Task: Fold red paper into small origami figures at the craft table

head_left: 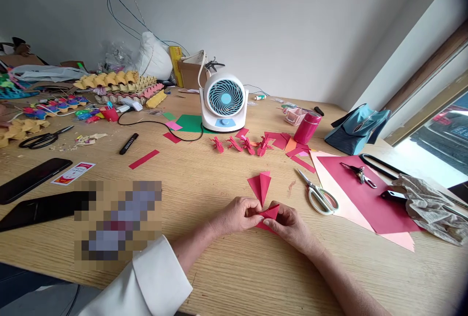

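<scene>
Between my two hands is a small piece of folded red paper point(271, 212) with a pointed corner. My left hand point(243, 214) pinches its left side with thumb and fingertips. On the other side, my right hand point(290, 226) grips it with the thumb at the front and fingers behind. Just beyond my fingers lies a second folded red paper point(260, 187), shaped like a pointed fan. Farther back, several small red folded paper figures point(248, 145) stand in a row. White-handled scissors point(320, 195) rest open on the table right of my hands.
A white fan point(224, 101) stands at the back. On the right are a large red sheet point(351, 187), a pink tumbler point(307, 128) and a teal bag point(358, 129). Black scissors point(46, 138), phones point(34, 179) and egg cartons point(109, 80) lie left. Red paper strips point(144, 159) are scattered about.
</scene>
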